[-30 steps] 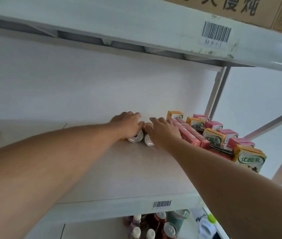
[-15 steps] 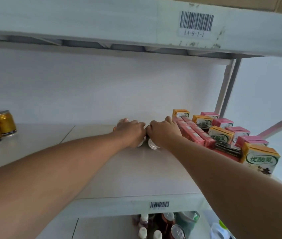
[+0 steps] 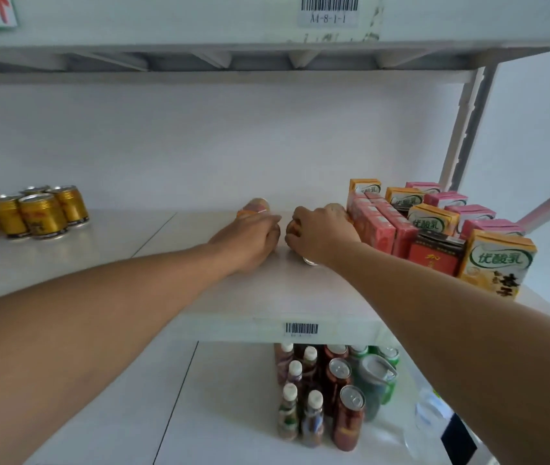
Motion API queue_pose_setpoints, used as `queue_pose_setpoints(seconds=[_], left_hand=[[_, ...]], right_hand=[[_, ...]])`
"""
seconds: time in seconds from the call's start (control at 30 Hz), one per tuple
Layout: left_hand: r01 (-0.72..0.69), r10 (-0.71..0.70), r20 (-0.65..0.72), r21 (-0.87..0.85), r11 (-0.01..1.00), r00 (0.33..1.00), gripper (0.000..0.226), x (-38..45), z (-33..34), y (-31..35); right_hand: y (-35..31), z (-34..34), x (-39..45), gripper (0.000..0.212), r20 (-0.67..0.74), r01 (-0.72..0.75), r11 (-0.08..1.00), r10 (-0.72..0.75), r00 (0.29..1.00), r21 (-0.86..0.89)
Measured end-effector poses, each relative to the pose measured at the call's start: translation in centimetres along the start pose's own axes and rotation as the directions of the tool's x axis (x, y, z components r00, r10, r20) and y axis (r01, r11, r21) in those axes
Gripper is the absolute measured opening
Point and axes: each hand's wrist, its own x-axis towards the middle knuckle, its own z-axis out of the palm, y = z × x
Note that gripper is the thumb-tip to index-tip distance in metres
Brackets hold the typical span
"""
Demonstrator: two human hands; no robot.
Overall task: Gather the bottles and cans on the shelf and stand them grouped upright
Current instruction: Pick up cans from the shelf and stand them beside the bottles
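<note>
Your left hand (image 3: 250, 238) curled its fingers around one can (image 3: 256, 207); your right hand (image 3: 322, 234) clamped another can (image 3: 310, 260). Gold cans (image 3: 40, 213) stood upright at nine o'clock on the shelf (image 3: 233, 297), cartons (image 3: 434, 223) at three.

Stockroom, barcode label (image 3: 301, 328) on shelf (image 3: 233, 297), drink cartons (image 3: 434, 223)

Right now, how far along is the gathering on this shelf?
Done: gold cans stand grouped upright at the left. In hand: left hand and right hand each cover a lying can mid-shelf. Left: standing those two up and grouping them.
</note>
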Motion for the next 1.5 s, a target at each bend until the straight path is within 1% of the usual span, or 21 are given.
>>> queue_pose_setpoints(seconds=[0.03,0.07,0.13,0.17,0.23,0.3,0.4,0.47,0.5,0.53,0.6,0.63,0.7,0.77,0.83,0.9,0.97,1.1,1.2,1.37,1.5], left_hand=[[0.079,-0.079,0.009,-0.035,0.996,0.997,0.013,-0.3,-0.3,0.1],[0.189,-0.187,0.041,-0.064,0.98,0.982,0.02,-0.7,-0.6,0.2],[0.391,-0.381,0.141,-0.057,0.919,0.914,0.045,-1.4,-1.5,0.5],[0.427,-0.416,0.184,-0.025,0.904,0.891,0.051,-1.7,-1.9,0.6],[0.419,-0.426,0.272,0.088,0.904,0.863,0.049,-2.4,-3.1,1.0],[0.377,-0.429,0.357,0.209,0.902,0.83,0.039,-3.1,-4.1,1.3],[0.373,-0.462,0.374,0.288,0.882,0.804,0.034,-4.1,-5.2,1.2],[0.403,-0.475,0.339,0.262,0.877,0.812,0.042,-5.3,-6.0,0.6],[0.423,-0.471,0.31,0.212,0.881,0.826,0.045,-6.0,-6.5,0.0],[0.444,-0.466,0.279,0.141,0.885,0.84,0.046,-6.8,-7.0,-0.9],[0.473,-0.453,0.2,-0.063,0.879,0.868,0.048,-8.6,-7.7,-3.4],[0.477,-0.456,0.147,-0.176,0.861,0.877,0.053,-9.5,-8.0,-4.8],[0.461,-0.481,0.044,-0.372,0.805,0.876,0.053,-11.3,-8.4,-7.4],[0.433,-0.501,-0.012,-0.487,0.758,0.865,0.051,-12.9,-8.7,-9.8],[0.398,-0.502,-0.045,-0.552,0.733,0.863,0.059,-14.3,-9.0,-11.8],[0.373,-0.512,-0.085,-0.586,0.72,0.855,0.064,-15.6,-9.3,-13.5],[0.369,-0.527,-0.116,-0.59,0.718,0.842,0.06,-16.9,-9.8,-15.2],[0.392,-0.574,-0.157,-0.586,0.71,0.804,0.062,-18.4,-11.3,-17.7],[0.426,-0.62,-0.175,-0.584,0.691,0.765,0.064,-19.7,-12.2,-19.3],[0.532,-0.697,-0.206,-0.511,0.676,0.687,0.062,-22.6,-14.6,-21.8],[0.613,-0.756,-0.244,-0.461,0.642,0.608,0.06,-25.1,-15.6,-24.1]], right_hand=[[0.1,0.3,-0.3,0.046,-0.002,-0.015,0.999,0.015,1.0,0.048],[0.2,0.4,-0.6,0.049,0.006,-0.034,0.996,0.034,0.999,0.086],[0.2,0.4,-1.2,0.053,0.039,-0.079,0.985,0.073,0.997,0.155],[0.1,0.3,-1.5,0.054,0.063,-0.093,0.979,0.083,0.995,0.183],[-0.1,0.1,-2.2,0.055,0.105,-0.089,0.976,0.069,0.992,0.198],[-0.4,-0.5,-3.0,0.058,0.142,-0.089,0.982,0.066,0.988,0.169],[-0.8,-1.4,-4.1,0.072,0.208,-0.135,0.986,0.114,0.972,0.094],[-1.3,-2.4,-4.9,0.086,0.238,-0.181,0.982,0.165,0.957,0.05],[-1.6,-2.9,-5.0,0.087,0.231,-0.202,0.978,0.185,0.955,0.051],[-2.0,-3.3,-5.1,0.079,0.206,-0.229,0.97,0.209,0.956,0.078],[-3.4,-3.9,-5.0,0.055,0.133,-0.318,0.917,0.293,0.947,0.24],[-4.5,-4.0,-5.1,0.05,0.111,-0.356,0.867,0.339,0.934,0.349],[-6.9,-3.7,-5.2,0.046,0.108,-0.389,0.752,0.395,0.912,0.532],[-9.2,-3.1,-5.1,0.043,0.096,-0.36,0.689,0.39,0.916,0.629],[-11.5,-2.6,-4.8,0.055,0.089,-0.325,0.635,0.374,0.923,0.701],[-14.2,-2.0,-4.4,0.068,0.098,-0.294,0.569,0.349,0.932,0.768],[-17.0,-1.2,-3.8,0.075,0.1,-0.248,0.514,0.299,0.949,0.821],[-21.3,0.2,-2.0,0.072,0.054,-0.179,0.588,0.223,0.973,0.789],[-23.9,0.9,-0.2,0.072,0.082,-0.122,0.59,0.094,0.992,0.798],[-28.5,2.1,2.3,0.074,0.061,-0.031,0.469,-0.049,0.997,0.883],[-31.9,3.8,2.6,0.07,0.079,-0.023,0.406,-0.12,0.99,0.914]])
